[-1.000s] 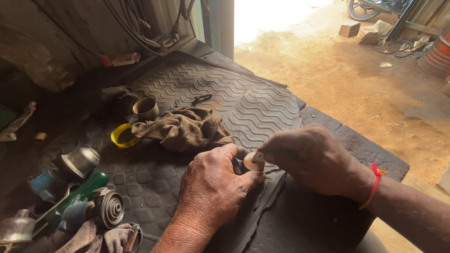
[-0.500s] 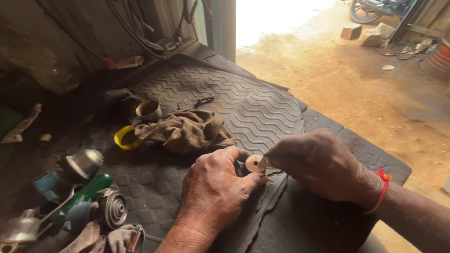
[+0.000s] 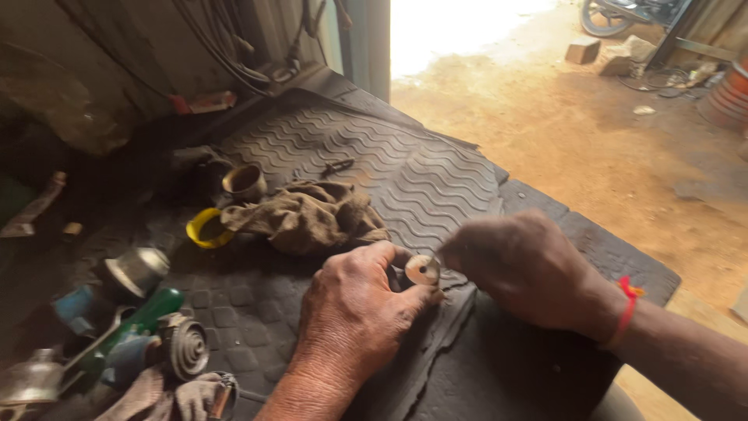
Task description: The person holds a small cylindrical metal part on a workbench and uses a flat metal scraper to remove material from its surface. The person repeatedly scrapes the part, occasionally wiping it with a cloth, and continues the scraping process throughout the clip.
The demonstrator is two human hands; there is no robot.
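Note:
My left hand (image 3: 354,308) grips a small round metal disc (image 3: 423,270) between thumb and forefinger, just above a dark rubber mat (image 3: 374,168). My right hand (image 3: 530,269), with a red thread at the wrist, has its closed fingers pressed against the disc's right side; whatever it pinches there is hidden. A crumpled brown rag (image 3: 308,214) lies just beyond my left hand.
A yellow ring (image 3: 204,228) and a small metal cup (image 3: 244,182) sit left of the rag. Metal parts, a green-handled tool (image 3: 136,323) and a ribbed pulley (image 3: 187,347) crowd the lower left. Sandy ground (image 3: 592,148) lies beyond the mat's right edge.
Both hands have stayed together on the disc and shifted slightly. The disc's flat face now shows more clearly between the fingers.

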